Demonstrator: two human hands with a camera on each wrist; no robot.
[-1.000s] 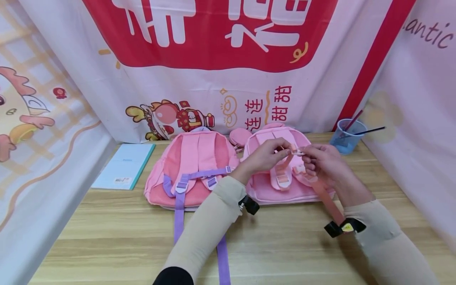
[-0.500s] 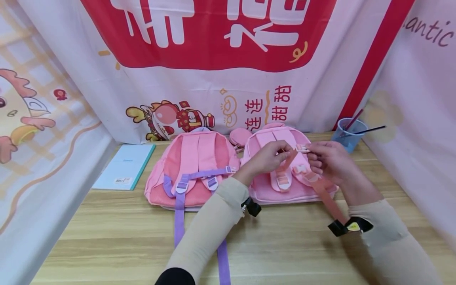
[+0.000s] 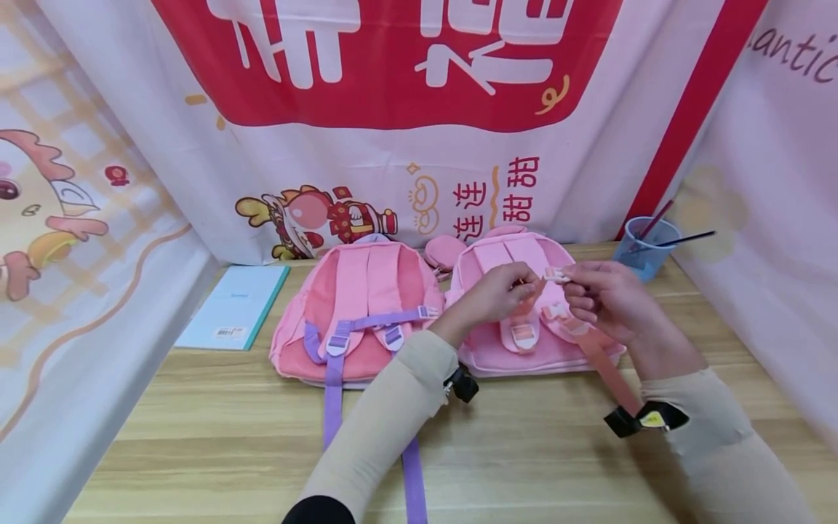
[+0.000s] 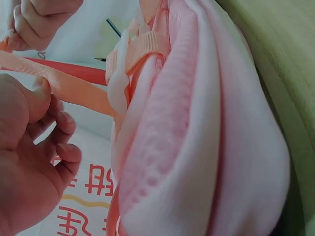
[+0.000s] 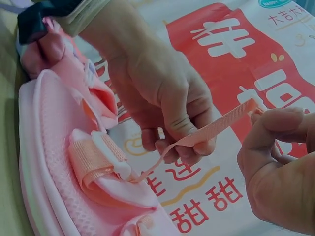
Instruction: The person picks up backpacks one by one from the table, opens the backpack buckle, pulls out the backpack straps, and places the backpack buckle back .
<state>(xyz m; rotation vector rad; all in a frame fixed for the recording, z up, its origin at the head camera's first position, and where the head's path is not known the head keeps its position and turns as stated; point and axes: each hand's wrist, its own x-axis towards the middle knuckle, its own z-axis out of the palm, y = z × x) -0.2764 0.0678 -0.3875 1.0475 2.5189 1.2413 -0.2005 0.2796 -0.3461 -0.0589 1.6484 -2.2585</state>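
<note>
On the right, a pink backpack lies with its shoulder straps facing up. My left hand pinches an orange webbing strap between thumb and forefinger, its other fingers loosely bent. That strap runs up from a white slider buckle on the backpack's shoulder strap. At its far end, the thumb and forefinger of my right hand pinch a small white plastic buckle, partly hidden by the fingers. A second orange strap hangs over the backpack's front right edge, below the right hand.
Left of it lies a second pink backpack with purple straps trailing over the table. A light blue notebook is at the far left. At the back right stands a blue cup with thin sticks. Printed cloth surrounds the table.
My right hand has shifted slightly right with the buckle. My left fingers have moved off the buckle and slightly down, so a short length of strap shows between the hands.
</note>
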